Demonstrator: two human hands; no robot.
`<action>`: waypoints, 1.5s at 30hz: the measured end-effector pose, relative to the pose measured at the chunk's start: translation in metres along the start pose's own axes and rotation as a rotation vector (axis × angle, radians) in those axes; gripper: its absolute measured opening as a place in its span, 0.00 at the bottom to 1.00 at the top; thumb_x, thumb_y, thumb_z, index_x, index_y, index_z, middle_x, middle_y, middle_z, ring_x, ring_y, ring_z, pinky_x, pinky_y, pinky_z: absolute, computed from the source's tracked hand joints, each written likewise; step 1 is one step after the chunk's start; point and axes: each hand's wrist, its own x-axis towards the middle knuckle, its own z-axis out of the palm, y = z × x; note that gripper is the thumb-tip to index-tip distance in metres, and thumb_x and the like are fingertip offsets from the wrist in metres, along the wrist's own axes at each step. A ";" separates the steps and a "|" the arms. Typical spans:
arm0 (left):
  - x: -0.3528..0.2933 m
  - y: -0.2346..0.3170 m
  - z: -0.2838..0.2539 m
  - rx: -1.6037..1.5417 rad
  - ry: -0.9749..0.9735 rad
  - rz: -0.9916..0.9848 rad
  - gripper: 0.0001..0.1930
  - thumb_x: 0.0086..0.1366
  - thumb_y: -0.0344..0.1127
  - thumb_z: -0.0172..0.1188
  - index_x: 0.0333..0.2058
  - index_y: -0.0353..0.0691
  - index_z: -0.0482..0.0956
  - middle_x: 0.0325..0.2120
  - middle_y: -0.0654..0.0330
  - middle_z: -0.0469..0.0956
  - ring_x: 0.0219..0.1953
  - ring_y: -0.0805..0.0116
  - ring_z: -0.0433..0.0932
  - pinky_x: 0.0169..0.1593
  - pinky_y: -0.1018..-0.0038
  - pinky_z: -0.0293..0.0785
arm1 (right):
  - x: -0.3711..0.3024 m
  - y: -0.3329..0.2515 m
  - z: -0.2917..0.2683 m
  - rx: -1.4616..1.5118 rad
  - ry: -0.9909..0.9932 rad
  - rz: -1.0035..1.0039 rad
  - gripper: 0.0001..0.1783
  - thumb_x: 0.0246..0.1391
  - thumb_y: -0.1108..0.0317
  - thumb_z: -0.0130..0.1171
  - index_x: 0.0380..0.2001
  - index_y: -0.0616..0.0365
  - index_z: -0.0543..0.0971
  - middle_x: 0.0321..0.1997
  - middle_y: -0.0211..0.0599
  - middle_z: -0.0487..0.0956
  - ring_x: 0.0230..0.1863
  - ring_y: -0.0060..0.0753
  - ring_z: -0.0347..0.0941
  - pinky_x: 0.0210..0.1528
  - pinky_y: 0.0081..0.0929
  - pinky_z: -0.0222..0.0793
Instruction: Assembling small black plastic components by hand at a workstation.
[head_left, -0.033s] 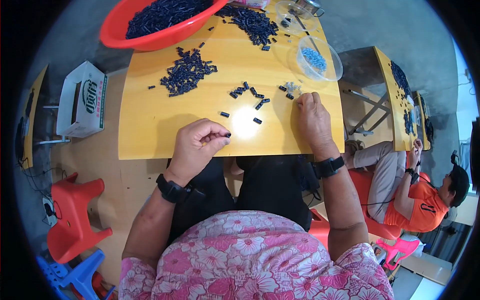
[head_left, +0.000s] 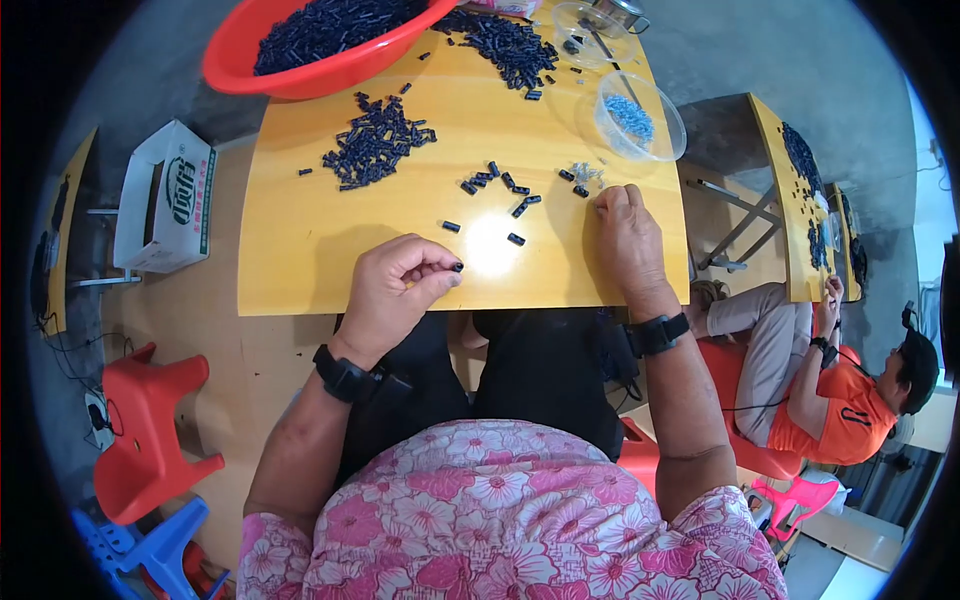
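My left hand (head_left: 405, 295) is closed over the table's near edge, with a small black cylindrical piece (head_left: 457, 267) pinched between thumb and fingertips. To the right, my right hand (head_left: 630, 240) rests on the tabletop with its fingers pressed together; whatever they hold is hidden. Just beyond those fingertips lies a little heap of silvery metal bits (head_left: 586, 175), with a few black pieces (head_left: 567, 175) beside it. Between the hands and a bit farther off, several loose black pieces (head_left: 516, 239) are scattered. A larger pile of black pieces (head_left: 378, 145) sits at the far left.
A red basin (head_left: 235, 75) full of black pieces stands at the back left, near another black heap (head_left: 510, 50). At the back right is a clear tub (head_left: 668, 125) holding bluish-silver bits. A co-worker in orange (head_left: 835, 410) sits at another table (head_left: 775, 160) on the right.
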 end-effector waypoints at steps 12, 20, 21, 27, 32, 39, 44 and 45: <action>-0.001 0.004 0.003 0.053 0.017 0.021 0.05 0.57 0.22 0.66 0.32 0.34 0.81 0.29 0.65 0.79 0.30 0.82 0.76 0.36 0.83 0.73 | -0.019 -0.004 -0.007 0.194 0.143 -0.114 0.03 0.47 0.74 0.57 0.27 0.54 0.76 0.30 0.40 0.75 0.34 0.47 0.76 0.34 0.43 0.75; 0.000 -0.004 0.003 0.061 0.036 0.026 0.04 0.57 0.23 0.66 0.32 0.34 0.82 0.28 0.66 0.79 0.29 0.82 0.75 0.35 0.83 0.72 | -0.021 -0.006 0.002 0.047 0.067 -0.149 0.08 0.51 0.75 0.55 0.37 0.57 0.72 0.36 0.48 0.73 0.36 0.55 0.74 0.37 0.47 0.72; 0.001 -0.005 0.004 0.057 0.031 0.033 0.04 0.58 0.23 0.66 0.32 0.34 0.82 0.28 0.66 0.79 0.29 0.82 0.75 0.35 0.83 0.72 | -0.021 -0.009 0.000 0.047 0.073 -0.165 0.08 0.52 0.76 0.54 0.37 0.58 0.71 0.35 0.49 0.73 0.36 0.57 0.73 0.37 0.48 0.71; 0.001 -0.002 0.005 0.030 0.013 -0.004 0.04 0.58 0.24 0.66 0.33 0.34 0.83 0.28 0.66 0.79 0.29 0.84 0.74 0.34 0.84 0.72 | -0.020 -0.056 -0.014 0.420 0.037 -0.223 0.05 0.55 0.78 0.54 0.36 0.60 0.71 0.33 0.46 0.73 0.35 0.52 0.73 0.37 0.40 0.70; 0.001 -0.001 0.004 -0.002 0.002 -0.007 0.04 0.58 0.25 0.67 0.33 0.34 0.83 0.26 0.67 0.80 0.27 0.84 0.74 0.32 0.84 0.72 | -0.021 -0.099 -0.017 0.721 -0.172 -0.121 0.10 0.52 0.79 0.58 0.38 0.59 0.74 0.35 0.48 0.75 0.39 0.55 0.75 0.42 0.39 0.72; 0.001 -0.001 0.004 0.030 0.013 0.020 0.05 0.56 0.27 0.69 0.31 0.34 0.83 0.23 0.68 0.80 0.26 0.85 0.73 0.30 0.84 0.71 | -0.019 -0.117 -0.015 0.766 -0.220 -0.226 0.11 0.52 0.83 0.54 0.38 0.59 0.74 0.36 0.48 0.76 0.39 0.53 0.76 0.42 0.36 0.74; 0.002 0.001 0.003 0.031 0.009 0.003 0.05 0.56 0.27 0.69 0.30 0.34 0.83 0.23 0.67 0.79 0.25 0.85 0.73 0.30 0.83 0.70 | -0.016 -0.120 -0.014 0.668 -0.195 -0.305 0.11 0.51 0.82 0.54 0.38 0.59 0.74 0.36 0.47 0.75 0.39 0.54 0.76 0.41 0.39 0.74; 0.002 0.001 0.004 0.029 0.010 0.010 0.05 0.56 0.27 0.69 0.30 0.34 0.83 0.22 0.67 0.80 0.25 0.85 0.73 0.30 0.83 0.71 | -0.016 -0.120 -0.014 0.621 -0.180 -0.333 0.11 0.51 0.82 0.54 0.38 0.59 0.73 0.36 0.47 0.75 0.39 0.54 0.76 0.41 0.40 0.74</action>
